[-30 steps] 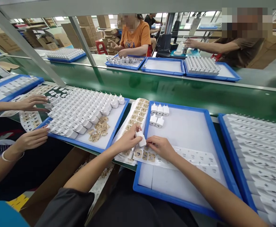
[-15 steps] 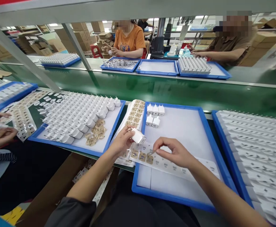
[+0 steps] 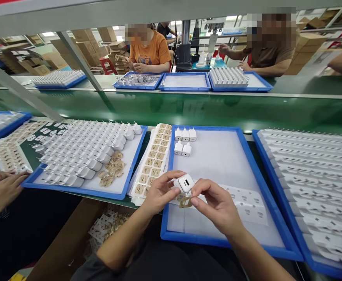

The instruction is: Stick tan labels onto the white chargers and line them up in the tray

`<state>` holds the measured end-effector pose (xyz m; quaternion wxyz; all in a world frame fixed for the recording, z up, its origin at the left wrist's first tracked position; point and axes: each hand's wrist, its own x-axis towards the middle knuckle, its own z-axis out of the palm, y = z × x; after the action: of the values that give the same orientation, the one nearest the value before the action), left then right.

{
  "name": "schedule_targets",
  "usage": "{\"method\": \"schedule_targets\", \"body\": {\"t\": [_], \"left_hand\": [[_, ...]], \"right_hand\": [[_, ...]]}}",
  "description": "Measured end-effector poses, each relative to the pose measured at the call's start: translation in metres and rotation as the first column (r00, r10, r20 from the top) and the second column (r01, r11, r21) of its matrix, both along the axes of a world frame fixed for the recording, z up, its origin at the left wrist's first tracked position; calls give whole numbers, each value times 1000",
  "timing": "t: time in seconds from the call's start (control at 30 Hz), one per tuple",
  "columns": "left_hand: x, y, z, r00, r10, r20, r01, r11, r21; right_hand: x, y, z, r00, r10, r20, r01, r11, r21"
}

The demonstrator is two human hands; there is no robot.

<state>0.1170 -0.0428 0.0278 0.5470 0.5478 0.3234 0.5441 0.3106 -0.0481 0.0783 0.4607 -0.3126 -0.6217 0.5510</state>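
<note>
My left hand [image 3: 158,194] grips a white USB charger [image 3: 186,182], its port face turned up towards me. Between thumb and fingertips, my right hand [image 3: 219,205] pinches a brown adhesive sticker [image 3: 185,202] just below the charger's near edge. Whether the two touch, I cannot tell. Under my hands a translucent sticker sheet [image 3: 248,205] lies across a blue-rimmed tray [image 3: 248,156]. Several finished-looking white chargers [image 3: 185,134] stand in two short rows at that tray's far left corner, prongs up.
A tray of many white chargers [image 3: 80,146] and a pile of brown scraps [image 3: 112,169] lies to the left. Brown sticker sheets [image 3: 153,156] are stacked between the trays. Another full tray [image 3: 314,187] sits right. A co-worker's hand [image 3: 4,193] is at far left.
My right hand has lifted a brown sticker off the sheet and brought it to the charger. My left hand has moved right and down, turning the charger's port face up.
</note>
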Motion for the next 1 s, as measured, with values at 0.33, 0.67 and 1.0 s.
{"method": "schedule_targets", "body": {"t": [0.33, 0.67, 1.0], "left_hand": [[-4, -4, 0, 945, 115, -307, -19, 954, 299], [-5, 0, 15, 911, 104, -400, 57, 927, 372], [-7, -2, 16, 910, 89, -406, 67, 933, 355]], "right_hand": [[5, 4, 1, 997, -59, 51, 64, 993, -99], [8, 8, 4, 994, -61, 91, 71, 991, -110], [6, 7, 5, 992, -46, 116, 59, 992, -115]]}}
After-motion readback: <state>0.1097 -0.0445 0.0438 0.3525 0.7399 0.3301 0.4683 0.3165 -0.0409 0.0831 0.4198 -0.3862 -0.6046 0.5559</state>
